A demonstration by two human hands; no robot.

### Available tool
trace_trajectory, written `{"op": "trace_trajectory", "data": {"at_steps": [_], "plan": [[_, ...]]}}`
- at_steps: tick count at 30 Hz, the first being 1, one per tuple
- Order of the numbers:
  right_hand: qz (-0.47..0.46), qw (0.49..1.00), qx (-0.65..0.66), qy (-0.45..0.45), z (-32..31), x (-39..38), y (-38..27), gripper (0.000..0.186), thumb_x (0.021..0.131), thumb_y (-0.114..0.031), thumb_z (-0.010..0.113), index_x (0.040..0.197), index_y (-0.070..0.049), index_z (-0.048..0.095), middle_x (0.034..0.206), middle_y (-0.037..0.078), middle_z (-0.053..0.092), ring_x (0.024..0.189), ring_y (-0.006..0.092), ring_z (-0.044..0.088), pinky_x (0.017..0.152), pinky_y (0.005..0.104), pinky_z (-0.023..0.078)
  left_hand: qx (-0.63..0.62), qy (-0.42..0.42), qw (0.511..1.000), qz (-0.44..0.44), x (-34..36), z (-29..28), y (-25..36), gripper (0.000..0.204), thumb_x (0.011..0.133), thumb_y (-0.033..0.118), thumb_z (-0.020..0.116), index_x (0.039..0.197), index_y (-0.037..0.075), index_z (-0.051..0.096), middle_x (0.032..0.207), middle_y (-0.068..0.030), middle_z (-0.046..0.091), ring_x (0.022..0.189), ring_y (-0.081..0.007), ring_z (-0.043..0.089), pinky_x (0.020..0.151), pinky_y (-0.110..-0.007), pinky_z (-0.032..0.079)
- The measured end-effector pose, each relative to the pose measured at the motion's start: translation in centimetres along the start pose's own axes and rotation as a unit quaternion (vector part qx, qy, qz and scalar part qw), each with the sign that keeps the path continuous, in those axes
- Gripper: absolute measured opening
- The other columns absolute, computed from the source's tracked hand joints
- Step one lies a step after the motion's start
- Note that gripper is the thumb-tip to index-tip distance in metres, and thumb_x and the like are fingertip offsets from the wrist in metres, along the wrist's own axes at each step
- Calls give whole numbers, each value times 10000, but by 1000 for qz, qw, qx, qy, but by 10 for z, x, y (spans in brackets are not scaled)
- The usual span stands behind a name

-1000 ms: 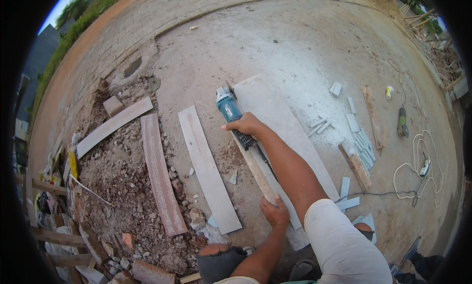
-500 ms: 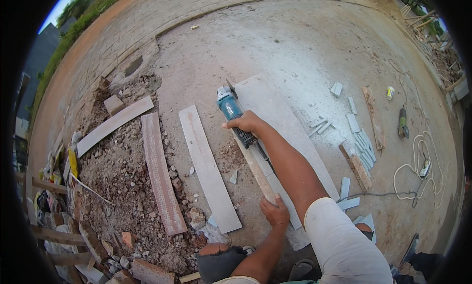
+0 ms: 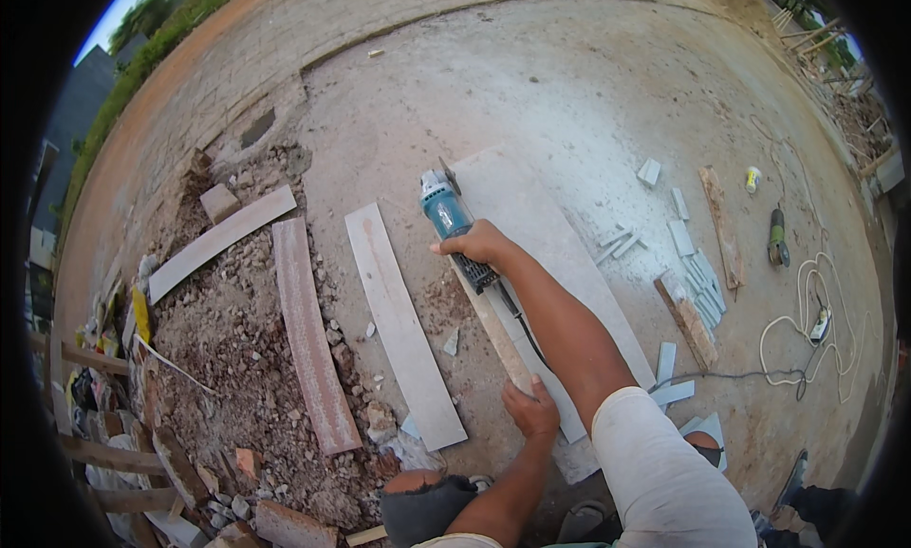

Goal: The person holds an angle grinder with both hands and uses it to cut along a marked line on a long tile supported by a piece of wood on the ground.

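Observation:
My right hand (image 3: 479, 244) is wrapped around the body of a teal angle grinder (image 3: 444, 212). The grinder's metal head and disc lie at the far left corner of a large pale tile slab (image 3: 560, 244). My left hand (image 3: 533, 413) grips the near end of a narrow beige strip (image 3: 500, 337), with the thumb on top. This strip runs along the slab's left edge, from my left hand up to beneath the grinder. A dark power cord trails from the grinder's rear under my right forearm. Where the disc meets the slab is too small to tell.
Left of the slab lie a pale tile strip (image 3: 403, 325), a reddish one (image 3: 313, 334) and another (image 3: 223, 242) over rubble (image 3: 237, 330). To the right are tile offcuts (image 3: 700, 282), wooden pieces (image 3: 723, 227), a second grinder (image 3: 778, 237) and a coiled white cable (image 3: 802, 297).
My right hand and the grinder have shifted slightly toward me and to the right. The cord behind the grinder now bows out more. My left hand stays in place on the strip.

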State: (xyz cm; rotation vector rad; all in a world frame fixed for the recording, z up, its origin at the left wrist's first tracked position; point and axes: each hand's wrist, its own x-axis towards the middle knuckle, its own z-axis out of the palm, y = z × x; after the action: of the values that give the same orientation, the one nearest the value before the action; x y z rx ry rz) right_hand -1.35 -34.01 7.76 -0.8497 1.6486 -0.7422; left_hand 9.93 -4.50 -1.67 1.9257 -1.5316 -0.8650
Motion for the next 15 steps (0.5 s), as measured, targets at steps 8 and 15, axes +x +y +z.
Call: {"op": "trace_trajectory", "data": {"at_steps": [8,15], "plan": [[1,1000,2,1,3,-20,2,724,602,-408,891,999,144,640,960,218,672,818,266,671,722,352,517,2,-16,1000,-10,1,-1,-4,632,955,373,533,1320,-119,375,1223,-316,459,1133,-477,472,992,-504,384],[0,1000,4,-3,2,-9,9,725,595,-411,892,994,141,644,962,221,674,828,270,672,735,353,519,3,-20,1000,-12,1,0,-3,639,949,372,544,1324,-118,377,1225,-317,460,1138,-477,466,995,-506,382]]}}
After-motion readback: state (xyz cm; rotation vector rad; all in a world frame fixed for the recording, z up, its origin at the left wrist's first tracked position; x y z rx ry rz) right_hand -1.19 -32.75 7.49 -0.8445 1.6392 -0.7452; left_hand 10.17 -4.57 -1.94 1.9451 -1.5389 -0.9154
